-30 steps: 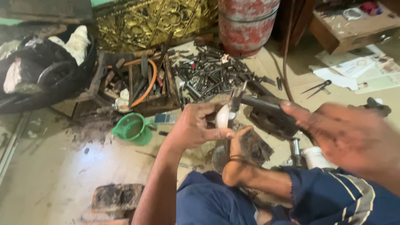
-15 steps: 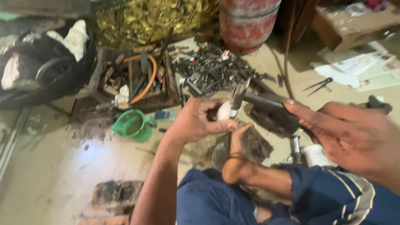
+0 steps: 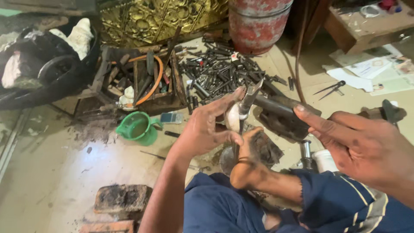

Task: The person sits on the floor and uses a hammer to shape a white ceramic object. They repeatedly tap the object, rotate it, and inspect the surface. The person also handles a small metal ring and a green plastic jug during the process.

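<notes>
Left hand (image 3: 207, 127) grasping pale part (image 3: 233, 117) against upright blade (image 3: 248, 101), centre scene. Right hand (image 3: 366, 149) released, fingers spread, near right. Part probably light, rigid, smooth, maybe slippery: grip rounded sides, clear of blade edge. Bolts (image 3: 215, 75) far behind.

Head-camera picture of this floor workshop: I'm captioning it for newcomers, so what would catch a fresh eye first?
Centre frame, the left hand grips a small pale rounded piece against a slim upright metal tool, while the right hand hangs open at the right edge with dark-stained fingers. Behind them lies a heap of dark metal rods and punches on the floor, with a green plastic mug to its left and a rusty red drum at the top.
</notes>
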